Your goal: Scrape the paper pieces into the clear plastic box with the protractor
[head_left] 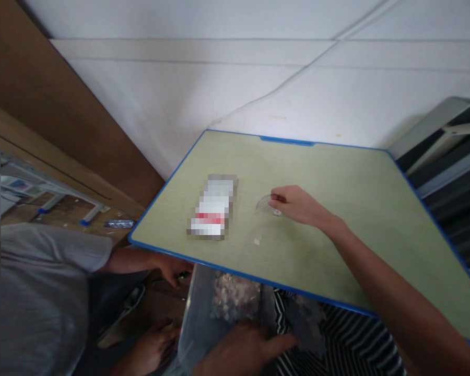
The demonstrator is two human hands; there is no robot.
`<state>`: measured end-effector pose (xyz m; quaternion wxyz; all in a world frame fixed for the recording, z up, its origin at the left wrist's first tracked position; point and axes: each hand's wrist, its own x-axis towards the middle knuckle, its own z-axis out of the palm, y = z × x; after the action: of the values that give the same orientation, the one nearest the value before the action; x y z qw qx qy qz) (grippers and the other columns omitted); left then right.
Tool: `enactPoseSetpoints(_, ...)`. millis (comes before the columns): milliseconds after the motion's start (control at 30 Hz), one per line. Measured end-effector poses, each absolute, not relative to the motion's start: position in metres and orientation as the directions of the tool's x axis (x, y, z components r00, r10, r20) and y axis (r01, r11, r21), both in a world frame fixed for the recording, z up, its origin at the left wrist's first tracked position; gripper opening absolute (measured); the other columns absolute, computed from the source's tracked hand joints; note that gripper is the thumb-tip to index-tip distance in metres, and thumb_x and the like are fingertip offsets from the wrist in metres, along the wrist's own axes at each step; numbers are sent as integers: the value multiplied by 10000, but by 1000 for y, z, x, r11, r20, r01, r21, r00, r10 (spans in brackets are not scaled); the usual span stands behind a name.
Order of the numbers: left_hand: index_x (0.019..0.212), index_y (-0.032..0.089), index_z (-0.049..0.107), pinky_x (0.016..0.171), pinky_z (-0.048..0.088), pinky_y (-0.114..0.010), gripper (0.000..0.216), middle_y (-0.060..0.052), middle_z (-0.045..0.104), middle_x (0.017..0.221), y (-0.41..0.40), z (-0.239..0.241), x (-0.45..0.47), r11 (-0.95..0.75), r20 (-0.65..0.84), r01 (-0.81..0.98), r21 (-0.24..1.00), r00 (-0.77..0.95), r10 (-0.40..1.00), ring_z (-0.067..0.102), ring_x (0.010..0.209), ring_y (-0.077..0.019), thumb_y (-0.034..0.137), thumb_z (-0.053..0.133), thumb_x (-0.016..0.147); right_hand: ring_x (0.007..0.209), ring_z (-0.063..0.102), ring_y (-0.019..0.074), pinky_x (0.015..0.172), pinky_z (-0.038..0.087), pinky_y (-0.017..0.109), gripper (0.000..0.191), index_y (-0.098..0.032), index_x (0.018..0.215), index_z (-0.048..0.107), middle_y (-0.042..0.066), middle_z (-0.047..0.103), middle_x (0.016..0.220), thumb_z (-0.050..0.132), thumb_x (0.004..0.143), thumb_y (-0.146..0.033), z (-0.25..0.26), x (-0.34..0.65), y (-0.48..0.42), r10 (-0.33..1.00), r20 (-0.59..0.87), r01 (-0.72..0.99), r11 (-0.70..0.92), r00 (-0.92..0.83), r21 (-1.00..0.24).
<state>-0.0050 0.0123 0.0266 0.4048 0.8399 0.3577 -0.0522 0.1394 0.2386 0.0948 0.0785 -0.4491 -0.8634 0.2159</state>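
Observation:
My right hand (pixel 292 202) is closed in a pinch on the edge of a clear, half-round piece that looks like a plastic protractor (pixel 263 204), just over the folding table's pale top. Beside its fingertips is a small whitish bit (pixel 277 212). Lower down, my left hand (pixel 245 349) reaches over a clear plastic bin (pixel 196 313), its thumb stretched out to the right and the other fingers blurred. Inside the bin lies a heap of small pale pieces (pixel 235 295), too blurred to name. A small pale scrap (pixel 257 241) rests on the tabletop.
The blue-edged table (pixel 337 172) stands against a white wall. A pixelated phone-shaped object (pixel 212 206) lies on its left half. At the left sits another person in a grey shirt (pixel 50 271), hands near the bin. Dark folded frames (pixel 450 156) lean at the right.

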Motion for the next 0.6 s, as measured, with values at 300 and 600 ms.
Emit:
enactPoseSetpoints(300,1432,357,313,763,480,-329,651,-43,621,992,11,29,-6,-398,-406,665,632,722,560,604,897,-242,113,560,882,516,391,119,524,242,273,273,-210,519,381,-21,420,523,488,769,-241,95,178,243,868,-113,804,388,-483,-450)
enactPoseSetpoints(600,1446,361,303,766,486,-325,624,-47,624,1011,8,26,-5,-389,-372,660,643,713,595,608,887,-239,161,557,913,508,381,109,521,255,261,227,-205,544,412,-31,407,524,468,755,-265,98,160,242,853,-65,729,401,-518,-556)
